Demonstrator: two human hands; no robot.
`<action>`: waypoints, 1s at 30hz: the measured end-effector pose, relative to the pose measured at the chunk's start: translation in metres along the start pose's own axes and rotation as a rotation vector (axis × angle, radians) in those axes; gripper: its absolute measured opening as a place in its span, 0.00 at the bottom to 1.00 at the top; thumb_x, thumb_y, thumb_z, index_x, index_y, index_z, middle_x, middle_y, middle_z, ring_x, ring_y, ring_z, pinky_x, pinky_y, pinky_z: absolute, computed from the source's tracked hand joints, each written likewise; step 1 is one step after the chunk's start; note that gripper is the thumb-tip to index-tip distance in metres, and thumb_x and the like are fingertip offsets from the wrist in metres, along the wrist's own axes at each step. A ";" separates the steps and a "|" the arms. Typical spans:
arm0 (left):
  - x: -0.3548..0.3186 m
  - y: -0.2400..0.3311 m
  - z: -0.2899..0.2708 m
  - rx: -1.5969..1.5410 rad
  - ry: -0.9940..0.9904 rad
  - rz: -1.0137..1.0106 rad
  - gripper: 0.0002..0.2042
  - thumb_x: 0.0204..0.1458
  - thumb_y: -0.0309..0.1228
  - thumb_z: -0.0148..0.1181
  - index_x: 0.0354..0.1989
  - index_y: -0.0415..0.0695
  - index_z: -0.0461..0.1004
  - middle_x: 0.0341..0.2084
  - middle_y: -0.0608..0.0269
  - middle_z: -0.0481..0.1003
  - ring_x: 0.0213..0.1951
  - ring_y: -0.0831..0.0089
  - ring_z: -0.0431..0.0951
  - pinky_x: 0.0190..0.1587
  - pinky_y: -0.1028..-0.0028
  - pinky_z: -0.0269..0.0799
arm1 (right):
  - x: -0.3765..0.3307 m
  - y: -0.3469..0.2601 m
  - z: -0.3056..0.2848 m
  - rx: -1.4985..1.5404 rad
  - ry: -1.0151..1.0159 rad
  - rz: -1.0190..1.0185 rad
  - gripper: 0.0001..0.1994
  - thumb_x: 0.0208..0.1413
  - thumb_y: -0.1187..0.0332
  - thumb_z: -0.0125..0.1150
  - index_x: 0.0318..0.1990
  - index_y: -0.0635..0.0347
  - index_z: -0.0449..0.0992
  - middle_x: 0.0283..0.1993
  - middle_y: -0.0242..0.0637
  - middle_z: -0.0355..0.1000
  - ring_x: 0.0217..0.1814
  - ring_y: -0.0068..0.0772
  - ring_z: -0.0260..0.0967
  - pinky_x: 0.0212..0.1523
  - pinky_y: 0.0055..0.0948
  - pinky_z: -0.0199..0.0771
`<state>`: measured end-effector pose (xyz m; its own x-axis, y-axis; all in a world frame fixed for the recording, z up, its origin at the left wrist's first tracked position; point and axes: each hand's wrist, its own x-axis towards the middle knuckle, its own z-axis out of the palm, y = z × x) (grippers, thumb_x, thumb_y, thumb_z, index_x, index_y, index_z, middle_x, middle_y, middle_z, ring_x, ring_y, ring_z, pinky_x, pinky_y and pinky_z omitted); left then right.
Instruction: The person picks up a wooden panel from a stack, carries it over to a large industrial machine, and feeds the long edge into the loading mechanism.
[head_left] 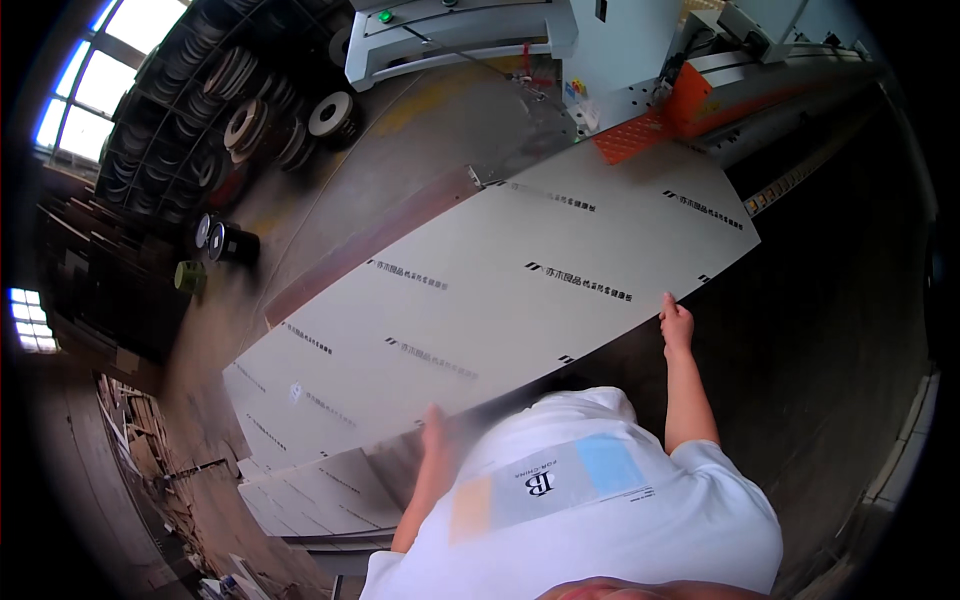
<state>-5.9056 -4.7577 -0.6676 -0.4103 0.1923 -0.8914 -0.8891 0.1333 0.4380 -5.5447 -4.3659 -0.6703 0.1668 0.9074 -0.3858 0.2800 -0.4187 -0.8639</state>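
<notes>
A long pale grey board (480,290) with repeated dark printing lies slantwise in front of me, from the lower left up to the orange-guarded machine. My right hand (677,327) is closed at its near edge, thumb on top and the other fingers partly hidden. Farther left, my left hand (434,428) is at the same near edge, smeared by motion, so its fingers do not show clearly. Below the board's left end lies another printed board (320,495), partly covered.
Beyond the board's far end stands a machine with an orange guard (690,105). A grey machine frame (460,45) is at the back. Rolls of edge banding (245,125) fill a rack at the far left, near a black bucket (235,245) and a green bucket (188,277). Scrap wood (145,440) lies left.
</notes>
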 end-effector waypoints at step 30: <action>0.101 0.135 -0.397 -0.359 0.001 0.293 0.16 0.63 0.43 0.56 0.29 0.46 0.66 0.20 0.65 0.70 0.20 0.77 0.68 0.24 0.78 0.66 | -0.381 0.094 0.304 -0.325 -0.378 0.282 0.28 0.60 0.33 0.48 0.32 0.51 0.68 0.17 0.23 0.60 0.14 0.18 0.53 0.15 0.22 0.52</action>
<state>-6.1481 -5.1057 -0.7447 -0.6552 0.1706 -0.7360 -0.7492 -0.2718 0.6040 -5.8697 -4.7402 -0.7031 -0.0555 0.6837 -0.7276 0.5600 -0.5820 -0.5896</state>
